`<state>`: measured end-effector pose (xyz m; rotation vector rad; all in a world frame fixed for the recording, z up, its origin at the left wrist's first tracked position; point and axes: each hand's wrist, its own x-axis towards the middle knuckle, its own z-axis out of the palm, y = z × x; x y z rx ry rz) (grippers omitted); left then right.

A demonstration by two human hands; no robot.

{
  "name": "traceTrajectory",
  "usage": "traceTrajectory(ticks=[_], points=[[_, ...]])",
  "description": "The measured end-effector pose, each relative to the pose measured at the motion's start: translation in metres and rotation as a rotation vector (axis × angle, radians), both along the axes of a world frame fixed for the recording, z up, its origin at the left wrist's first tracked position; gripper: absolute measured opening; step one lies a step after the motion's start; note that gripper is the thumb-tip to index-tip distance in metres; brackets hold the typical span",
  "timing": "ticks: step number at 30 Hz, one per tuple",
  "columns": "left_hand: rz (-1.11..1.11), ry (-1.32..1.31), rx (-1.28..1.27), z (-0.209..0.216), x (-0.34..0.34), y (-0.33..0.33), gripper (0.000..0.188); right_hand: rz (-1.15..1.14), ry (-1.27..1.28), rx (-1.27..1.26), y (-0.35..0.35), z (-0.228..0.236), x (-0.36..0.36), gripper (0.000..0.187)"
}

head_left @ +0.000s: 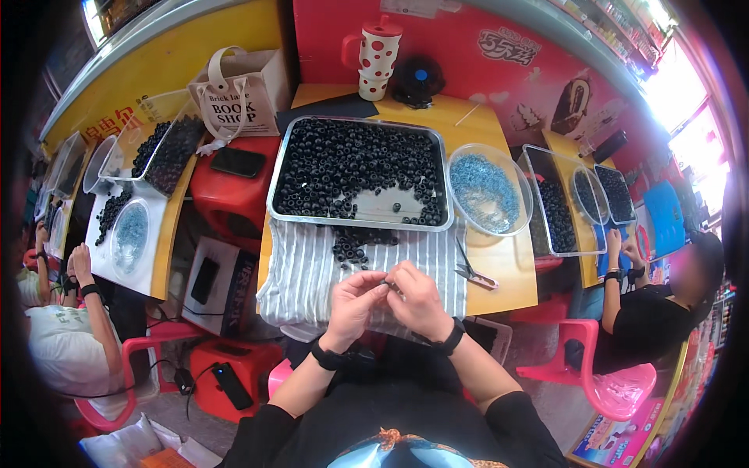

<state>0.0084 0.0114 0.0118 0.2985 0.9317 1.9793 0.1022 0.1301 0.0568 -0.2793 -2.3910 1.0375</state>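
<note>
Over the front of a grey-and-white striped cloth [300, 269], my left hand [356, 304] and my right hand [419, 300] meet, both closed in a pinch. A small dark piece that looks like a black bead shows between the fingertips, mostly hidden by them. Just beyond my hands lies a loose heap of black beads [353, 248] on the cloth. Behind it a metal tray [446, 175] holds many more black beads, with its bottom bare toward the near right. Thread snips [477, 274] lie to the right of my right hand, blades pointing away.
Right of the tray stands a clear bowl [524, 222] of thin bluish pieces. A dotted tumbler [378, 58] and a dark round object [420, 80] stand at the back. A red stool [226, 187] with a phone is at left. Other people work at tables on both sides.
</note>
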Motion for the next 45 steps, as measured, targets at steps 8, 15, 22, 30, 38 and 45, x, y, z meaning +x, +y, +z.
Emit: traceTrajectory(ticks=[8, 15, 22, 30, 38, 45], points=[[-0.035, 0.273, -0.057, 0.010, -0.003, -0.003, 0.020, -0.030, 0.137, -0.586, -0.001, -0.008, 0.012, 0.011], [-0.114, 0.306, -0.084, 0.008, -0.004, -0.003, 0.016, 0.000, 0.078, -0.563, 0.008, -0.011, 0.021, 0.009], [-0.098, 0.271, -0.145, 0.005, -0.005, -0.009, 0.015, 0.015, 0.167, -0.433, -0.001, 0.000, 0.015, 0.010], [-0.134, 0.264, -0.107, 0.003, -0.001, -0.013, 0.015, -0.010, 0.189, -0.499, -0.009, -0.001, 0.019, 0.011], [-0.144, 0.198, -0.167, 0.007, 0.000, -0.009, 0.012, -0.134, 0.168, -0.491, -0.014, -0.010, 0.023, 0.010], [-0.157, 0.184, -0.115, 0.009, -0.001, -0.009, 0.015, -0.166, 0.208, -0.504, -0.016, -0.005, 0.023, 0.014]])
